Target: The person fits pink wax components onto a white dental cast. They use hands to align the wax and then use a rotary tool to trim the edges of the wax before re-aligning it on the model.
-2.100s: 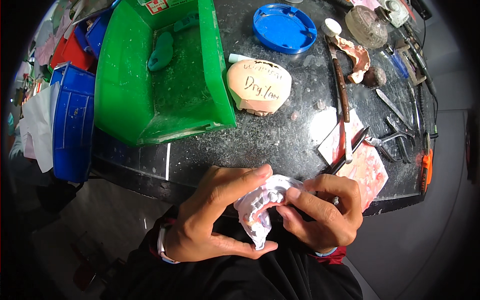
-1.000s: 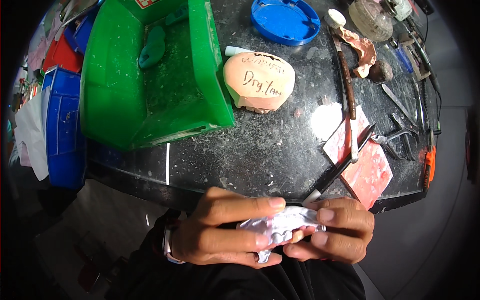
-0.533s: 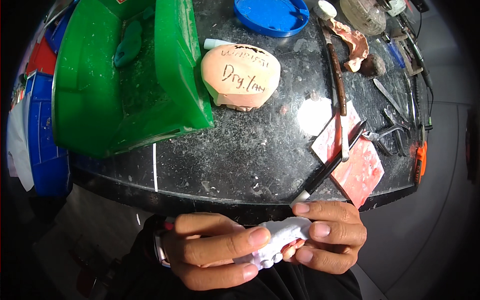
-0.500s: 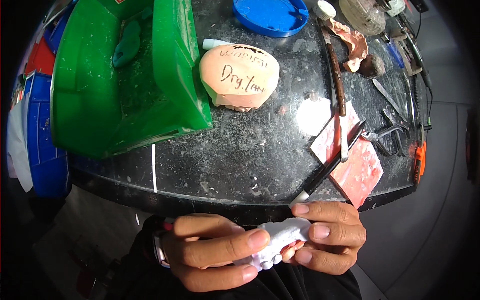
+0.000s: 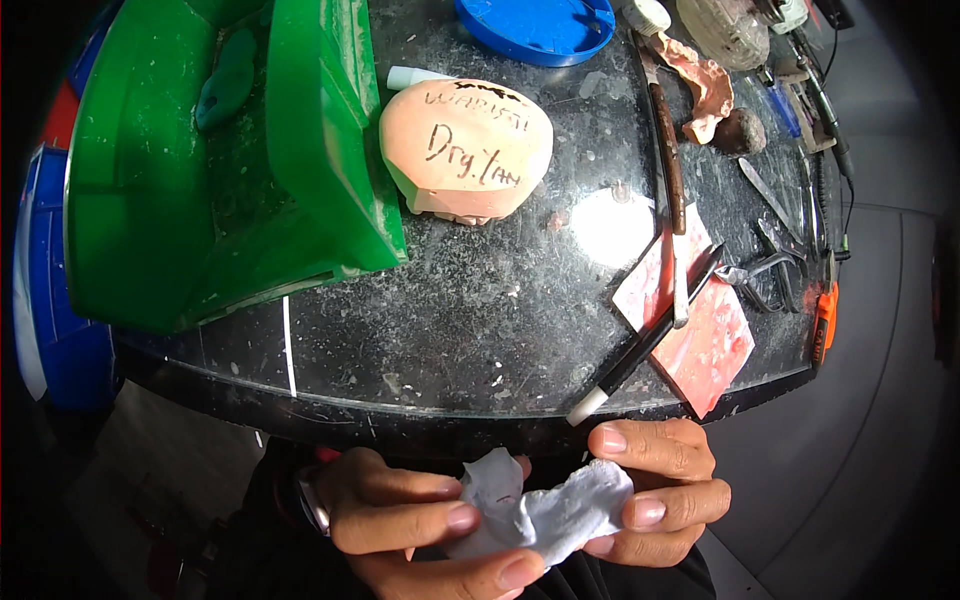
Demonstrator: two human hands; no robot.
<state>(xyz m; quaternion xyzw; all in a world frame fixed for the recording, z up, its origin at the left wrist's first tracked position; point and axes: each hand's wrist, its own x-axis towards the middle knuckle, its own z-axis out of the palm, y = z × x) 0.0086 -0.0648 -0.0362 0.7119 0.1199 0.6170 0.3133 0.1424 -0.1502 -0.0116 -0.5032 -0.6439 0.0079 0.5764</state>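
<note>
At the bottom of the head view, my left hand (image 5: 410, 520) and my right hand (image 5: 660, 495) grip a white, irregular moulded piece (image 5: 575, 505), below the bench's front edge. Its left part (image 5: 490, 485) is paler grey and thinner-looking. My left fingers are curled around that side, my right fingers around the right end. The underside is hidden. Just above my right hand lie a black pen-like tool (image 5: 640, 355) with a white end, pink wax sheets (image 5: 715, 360) and a long wooden-handled spatula (image 5: 670, 170).
A green bin (image 5: 140, 230) with teal pieces stands beside a peach plaster model (image 5: 465, 150). Behind are a blue lid (image 5: 535, 30) and glass jar (image 5: 730, 35). Pliers (image 5: 775, 285), slim tools and a pink moulded piece (image 5: 700, 90) lie right. Blue bins (image 5: 55, 290) edge the left.
My hands have moved down and turned the white piece. Its tooth-shaped bumps have gone from sight, and a greyer left flap now shows. The bench view has shifted leftward.
</note>
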